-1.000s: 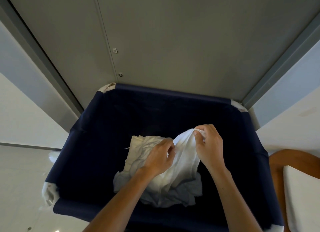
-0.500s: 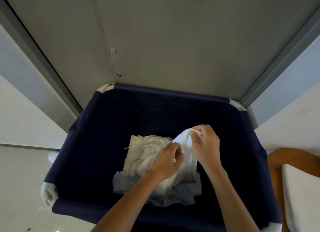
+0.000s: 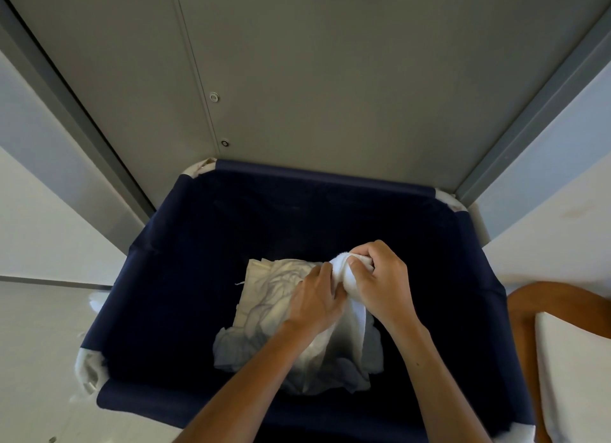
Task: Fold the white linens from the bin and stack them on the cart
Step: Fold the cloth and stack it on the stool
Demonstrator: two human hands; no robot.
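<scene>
View: head camera, looking steeply down into a bin.
Bin (image 3: 185, 264): deep, with dark navy fabric walls. It fills the middle and lower frame and has white pieces at its corners.
Held linen (image 3: 355, 312): a white towel-like cloth inside the bin, just right of centre. Its top is bunched between the two hands, and the rest hangs down onto the heap below.
Linen pile (image 3: 274, 297): crumpled white and cream cloths on the bin's bottom, centre frame. They lie under and to the left of the held linen.
Left grip (image 3: 314, 305): a bare hand, forearm entering from the bottom edge. Its fingers are curled and pinch the held linen just below the bunched top.
Right grip (image 3: 380, 287): a bare hand, forearm entering from the lower right. Its fingers are curled tightly round the bunched top of the held linen. The two hands are touching or nearly so.
Wall panel (image 3: 330, 78): grey and flat, across the upper frame, with two small round fittings beside a vertical seam.
Wooden frame (image 3: 525, 313): brown and curved, at the right edge beside the bin.
White cushion (image 3: 575, 376): lying on the wooden frame, lower right.
Floor (image 3: 36, 343): pale, lower left.
</scene>
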